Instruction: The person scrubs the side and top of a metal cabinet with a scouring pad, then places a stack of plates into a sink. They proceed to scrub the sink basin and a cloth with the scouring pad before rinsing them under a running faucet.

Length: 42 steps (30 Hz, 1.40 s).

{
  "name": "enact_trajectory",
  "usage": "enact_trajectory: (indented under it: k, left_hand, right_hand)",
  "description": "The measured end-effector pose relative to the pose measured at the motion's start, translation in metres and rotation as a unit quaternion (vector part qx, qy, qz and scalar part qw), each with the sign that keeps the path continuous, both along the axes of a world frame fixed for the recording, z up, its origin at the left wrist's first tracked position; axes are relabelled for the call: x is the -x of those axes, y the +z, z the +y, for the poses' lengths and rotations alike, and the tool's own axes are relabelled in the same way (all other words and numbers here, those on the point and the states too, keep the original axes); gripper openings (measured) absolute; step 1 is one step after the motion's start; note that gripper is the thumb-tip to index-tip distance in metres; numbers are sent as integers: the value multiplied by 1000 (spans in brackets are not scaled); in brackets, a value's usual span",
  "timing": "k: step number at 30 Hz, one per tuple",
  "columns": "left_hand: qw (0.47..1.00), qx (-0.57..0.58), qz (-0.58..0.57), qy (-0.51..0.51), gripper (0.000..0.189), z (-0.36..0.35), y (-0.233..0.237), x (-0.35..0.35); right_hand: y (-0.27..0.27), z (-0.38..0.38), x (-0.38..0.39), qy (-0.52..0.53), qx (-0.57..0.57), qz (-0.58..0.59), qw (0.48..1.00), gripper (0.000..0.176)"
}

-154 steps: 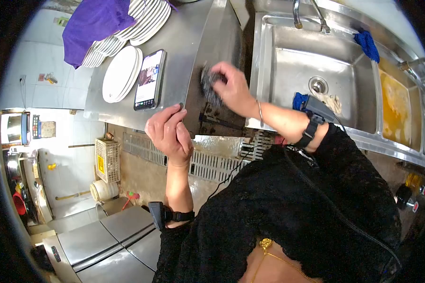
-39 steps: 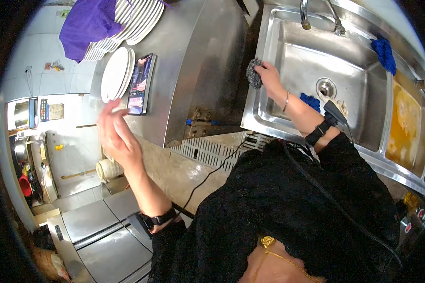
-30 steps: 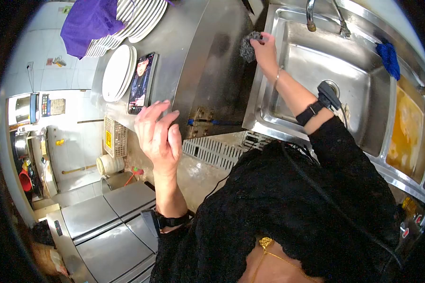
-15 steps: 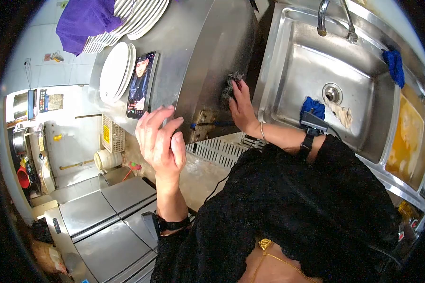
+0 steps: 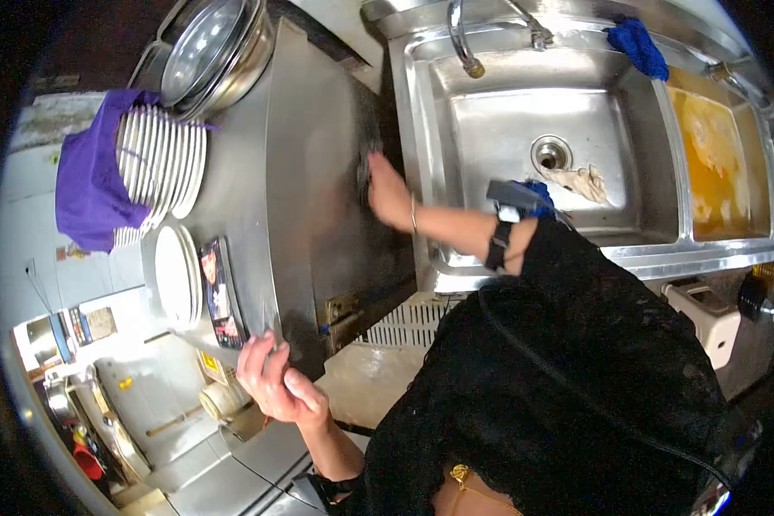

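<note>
My right hand [image 5: 390, 196] presses a dark scouring pad [image 5: 365, 170] against the upright side panel [image 5: 318, 172] of a stainless steel cabinet. Motion smears the pad, and my fingers partly cover it. At the cabinet's near top edge, my left hand [image 5: 279, 383] is raised with its fingers loosely curled and apart, holding nothing. Just beyond its fingertips a phone [image 5: 221, 292] with a lit screen leans against a short stack of white plates [image 5: 176, 275].
Right of the cabinet is a steel sink [image 5: 525, 120] with a faucet [image 5: 462, 43] and a pale rag [image 5: 580, 181]. A second basin [image 5: 714, 163] holds orange-brown liquid. A purple cloth [image 5: 99, 181] drapes over stacked plates [image 5: 159, 163] beside metal bowls [image 5: 215, 60].
The view has swung, bringing the metal bowls into sight. My right hand has slid farther along the panel, away from the hinge, with the scouring pad. My left hand stays near the phone.
</note>
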<state>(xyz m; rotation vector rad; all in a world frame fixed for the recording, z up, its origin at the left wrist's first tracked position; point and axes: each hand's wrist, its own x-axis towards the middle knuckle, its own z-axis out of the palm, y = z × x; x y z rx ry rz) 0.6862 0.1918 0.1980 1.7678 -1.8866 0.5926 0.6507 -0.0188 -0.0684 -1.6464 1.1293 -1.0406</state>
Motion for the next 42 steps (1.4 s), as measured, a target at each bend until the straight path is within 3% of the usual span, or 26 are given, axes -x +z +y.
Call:
enact_trajectory:
  k: [2,5,9,11,14,18,22,25,27,31,34,39,42]
  left_hand:
    - [1000,1,0,0,24,1,-1,-1]
    - [1000,-5,3,-8,25,3,-3,-4]
    - [1000,-4,-16,-17,26,2,-2,-6]
    - [1000,14,14,0,24,2,-3,-4]
    - [1000,7,11,12,24,3,-3,-4]
    - [999,2,26,20,24,5,-4,-4]
    - [999,13,40,33,27,5,-6,-2]
    - [999,4,40,32,28,8,-6,-5]
    - [999,-6,33,38,29,8,-6,-5]
    - [999,3,37,36,29,8,-9,-7]
    - [999,-6,32,39,30,9,-7,-6]
    - [999,-19,24,43,30,8,-5,-5]
    - [999,-20,25,36,30,8,-5,-5]
  right_hand:
    - [-6,55,14,99,-46,-32,994,58]
    - [-7,64,13,90,-30,-74,993,58]
    - [0,-51,-4,1,60,-62,996,58]
    - [9,-113,-9,13,22,-3,1000,56]
    - [-8,-161,-14,19,75,61,995,52]
    - [2,-138,2,51,39,9,998,52]
    - [-7,-50,12,66,46,2,997,54]
    - [2,-52,9,62,0,-25,998,56]
    - [-8,-96,-5,0,86,5,996,53]
    - [-15,-175,-16,-12,94,31,995,30]
    - [-15,-201,-19,-3,61,65,996,22]
    - [0,-149,-6,-50,87,-32,994,25]
    - [22,-67,10,32,60,-33,997,50]
